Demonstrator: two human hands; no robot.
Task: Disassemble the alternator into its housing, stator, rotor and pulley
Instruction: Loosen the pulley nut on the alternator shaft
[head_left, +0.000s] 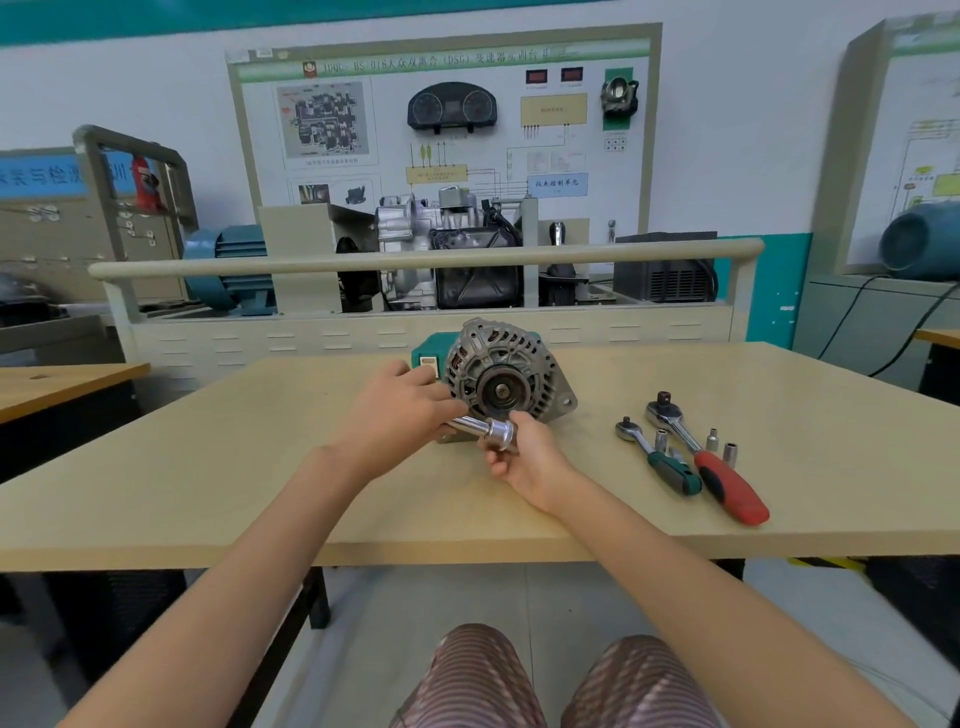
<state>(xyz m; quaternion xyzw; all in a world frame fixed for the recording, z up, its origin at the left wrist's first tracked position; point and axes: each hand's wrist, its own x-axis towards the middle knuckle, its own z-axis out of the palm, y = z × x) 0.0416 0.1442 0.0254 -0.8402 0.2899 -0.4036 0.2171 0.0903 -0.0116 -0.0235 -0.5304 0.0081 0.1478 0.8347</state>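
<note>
The grey alternator (506, 366) stands on the wooden table (260, 499), its dark pulley (501, 391) facing me. Just in front of it my left hand (400, 410) grips the shaft of a shiny metal tool with a socket end (491, 431). My right hand (530, 454) pinches the socket end from below and the right. The tool lies roughly level, just below the pulley. The tool's handle end is hidden under my left hand.
A green box (428, 356) sits behind the alternator on its left. To the right lie a green-handled ratchet (660, 457), a red-handled ratchet (711, 467) and several small sockets (722, 447). A training stand with a gearbox (447, 249) rises behind the table.
</note>
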